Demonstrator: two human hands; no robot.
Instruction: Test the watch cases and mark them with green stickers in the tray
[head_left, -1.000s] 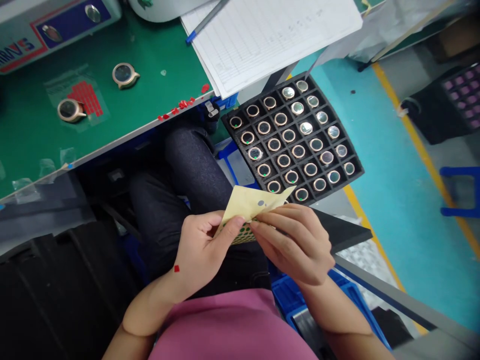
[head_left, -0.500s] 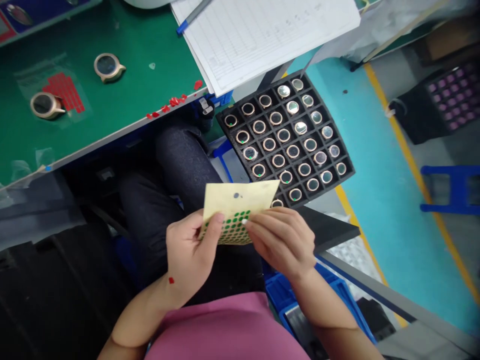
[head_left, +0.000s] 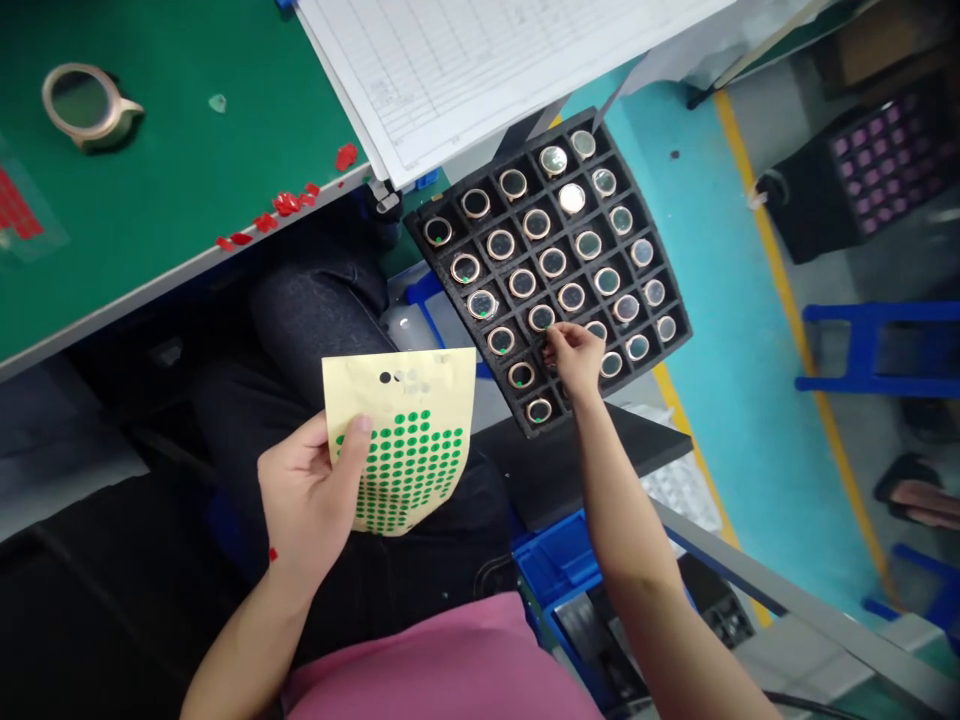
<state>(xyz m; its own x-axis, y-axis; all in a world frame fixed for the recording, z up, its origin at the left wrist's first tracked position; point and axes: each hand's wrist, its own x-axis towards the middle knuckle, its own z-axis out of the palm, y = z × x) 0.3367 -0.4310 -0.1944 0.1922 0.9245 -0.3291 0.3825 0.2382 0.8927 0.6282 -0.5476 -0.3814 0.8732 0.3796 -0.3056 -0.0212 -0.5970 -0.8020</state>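
Note:
My left hand (head_left: 315,490) grips a pale yellow sheet of round green stickers (head_left: 409,450), thumb on the front face and fingers behind it. A black compartment tray (head_left: 495,365) to the right holds many round watch cases (head_left: 552,262), one to a compartment. Green dots show on several cases along its left side. My right hand (head_left: 576,358) reaches over the tray's lower middle, fingertips pinched at the lower edge of one watch case (head_left: 541,318). What the fingertips hold, if anything, is hidden.
On the green table (head_left: 187,60) lie another watch case (head_left: 82,105), red scraps (head_left: 287,204) along the edge and printed papers (head_left: 450,90). Blue crates (head_left: 559,560) stand below the tray. A blue stool (head_left: 877,345) and a second tray (head_left: 885,165) are farther right.
My right hand has left the sticker sheet and moved up and right to the tray. The sheet, in my left hand, has shifted left and shows more of its face.

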